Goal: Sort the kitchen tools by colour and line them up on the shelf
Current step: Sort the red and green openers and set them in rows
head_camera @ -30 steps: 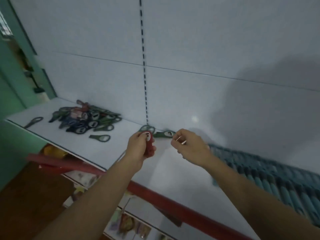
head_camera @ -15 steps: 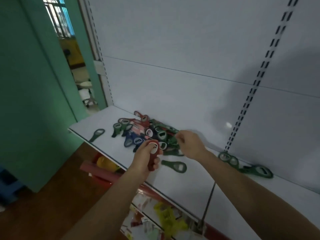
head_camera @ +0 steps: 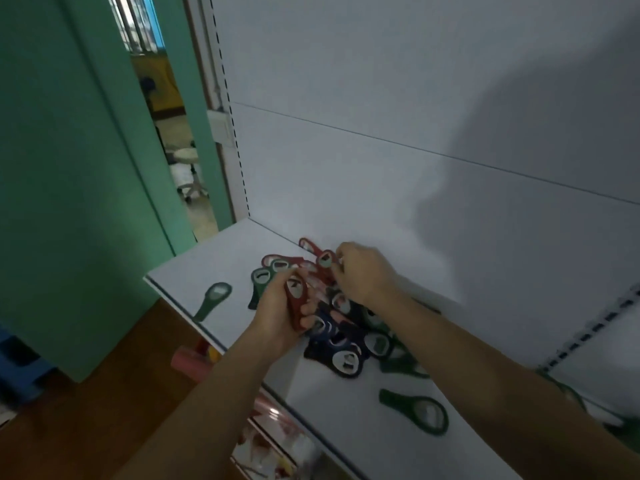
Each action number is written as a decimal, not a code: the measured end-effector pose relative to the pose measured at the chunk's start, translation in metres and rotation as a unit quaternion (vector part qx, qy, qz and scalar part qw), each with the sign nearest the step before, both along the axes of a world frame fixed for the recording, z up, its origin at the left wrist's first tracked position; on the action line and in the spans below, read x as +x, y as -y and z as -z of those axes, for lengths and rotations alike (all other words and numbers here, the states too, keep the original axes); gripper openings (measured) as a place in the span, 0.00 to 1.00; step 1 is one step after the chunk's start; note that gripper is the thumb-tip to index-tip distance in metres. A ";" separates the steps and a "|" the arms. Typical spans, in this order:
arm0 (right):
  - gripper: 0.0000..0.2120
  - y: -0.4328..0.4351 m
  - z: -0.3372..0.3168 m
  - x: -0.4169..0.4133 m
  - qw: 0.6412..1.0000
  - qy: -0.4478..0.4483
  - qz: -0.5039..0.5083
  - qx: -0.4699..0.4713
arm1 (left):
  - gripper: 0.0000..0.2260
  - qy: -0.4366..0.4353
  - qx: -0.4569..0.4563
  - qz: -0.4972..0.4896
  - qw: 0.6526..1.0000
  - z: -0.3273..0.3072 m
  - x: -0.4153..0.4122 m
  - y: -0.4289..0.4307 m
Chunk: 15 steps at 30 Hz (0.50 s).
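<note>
White-laminate shelf point(head_camera: 214, 258), seen from the head camera: a person's two bare hands work at a heap of bottle openers point(head_camera: 346, 337) in red, green and dark blue, piled against the pale back panel point(head_camera: 381, 168) near the shelf's left end.

The left hand point(head_camera: 277, 313) hovers at the near edge of the heap, its grip closed around a red bottle opener point(head_camera: 296, 301). The opener stands roughly upright in the fist, metal-lined head uppermost. The right hand point(head_camera: 363, 271) reaches over the heap from the right, its fingers curled against the head of a second red opener point(head_camera: 323, 260) at the back of the pile. Whether that grip has actually closed on the opener cannot be told from this angle.

A dark blue opener point(head_camera: 344, 362) lies at the front of the heap, head towards the camera. A lone green opener point(head_camera: 213, 299) lies flat near the shelf's front-left corner, apart from the rest. Another green opener point(head_camera: 417, 412) lies on its own on the bare shelf, to the right of the heap and under the right forearm.

A teal wall point(head_camera: 69, 168) stands to the left, with a white stool point(head_camera: 187, 168) visible through the gap beyond it. Below the shelf are a wooden floor point(head_camera: 104, 393) and a pink roll point(head_camera: 188, 362).
</note>
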State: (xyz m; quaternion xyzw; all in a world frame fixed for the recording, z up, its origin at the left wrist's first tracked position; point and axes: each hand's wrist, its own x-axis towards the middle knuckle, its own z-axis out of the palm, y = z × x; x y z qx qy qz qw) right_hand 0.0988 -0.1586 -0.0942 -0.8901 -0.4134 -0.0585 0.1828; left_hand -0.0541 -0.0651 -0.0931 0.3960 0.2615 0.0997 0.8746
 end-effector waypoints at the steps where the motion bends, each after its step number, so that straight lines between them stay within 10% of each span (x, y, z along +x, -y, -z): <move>1: 0.10 -0.015 0.004 0.004 1.000 -0.010 0.012 -0.025 | 0.16 0.001 0.009 -0.004 1.000 -0.001 0.007 -0.014; 5: 0.13 -0.052 0.016 0.019 0.996 -0.013 0.056 -0.066 | 0.06 -0.060 0.253 -0.005 0.966 -0.004 0.037 -0.082; 9: 0.12 -0.052 0.014 0.014 0.992 -0.065 0.082 0.070 | 0.17 -0.117 0.669 0.129 0.722 0.007 0.074 -0.157; 15: 0.09 -0.073 0.010 0.006 0.979 -0.201 0.022 -0.029 | 0.14 -0.008 0.736 0.352 0.578 0.007 0.114 -0.198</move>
